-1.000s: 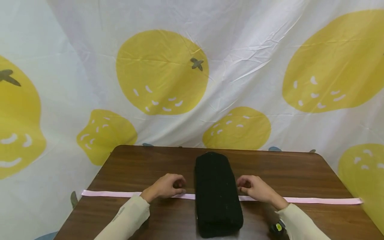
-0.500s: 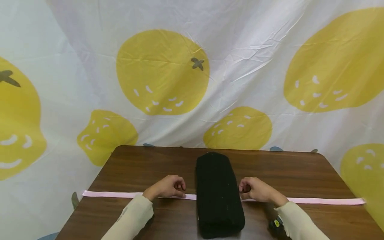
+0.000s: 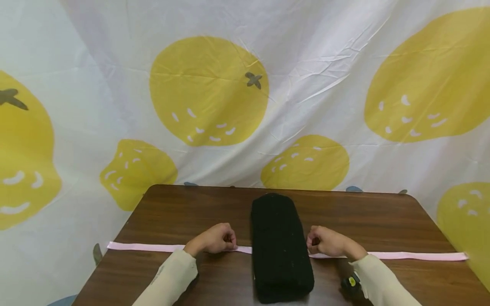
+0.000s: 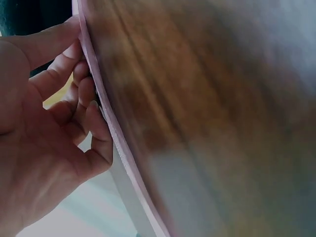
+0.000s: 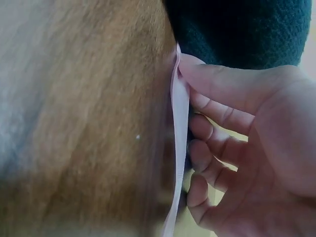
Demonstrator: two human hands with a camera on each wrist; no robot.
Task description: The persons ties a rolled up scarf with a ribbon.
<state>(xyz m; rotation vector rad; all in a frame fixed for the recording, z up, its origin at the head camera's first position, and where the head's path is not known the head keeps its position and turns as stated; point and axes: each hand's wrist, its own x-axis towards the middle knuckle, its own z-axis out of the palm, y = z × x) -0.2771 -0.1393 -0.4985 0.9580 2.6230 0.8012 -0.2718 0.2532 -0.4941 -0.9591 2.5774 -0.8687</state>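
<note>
A long pale pink ribbon point(image 3: 147, 247) runs sideways across the table, passing beneath a thick oblong black bundle point(image 3: 281, 250) with a fuzzy cloth surface. Just left of the bundle, my left hand point(image 3: 216, 239) pinches the ribbon between thumb and curled fingers. On the other side, my right hand point(image 3: 332, 243) pinches it close to the bundle's edge. In the right wrist view the ribbon point(image 5: 180, 128) bends up at the thumb tip. The left wrist view has the thumb against the ribbon point(image 4: 106, 94), with the other fingers curled behind. The ribbon's middle is hidden under the bundle.
The brown wooden table point(image 3: 199, 204) has rounded far corners, with a lemon-print curtain point(image 3: 206, 91) hanging behind it. A small dark device with a yellow-green spot point(image 3: 352, 281) shows beneath the right sleeve point(image 3: 383, 280). The ribbon's ends reach near both side edges.
Both hands' fingers have closed from a loose curl into a pinch on the ribbon. The right hand has lowered slightly. The bundle stays in place on the table.
</note>
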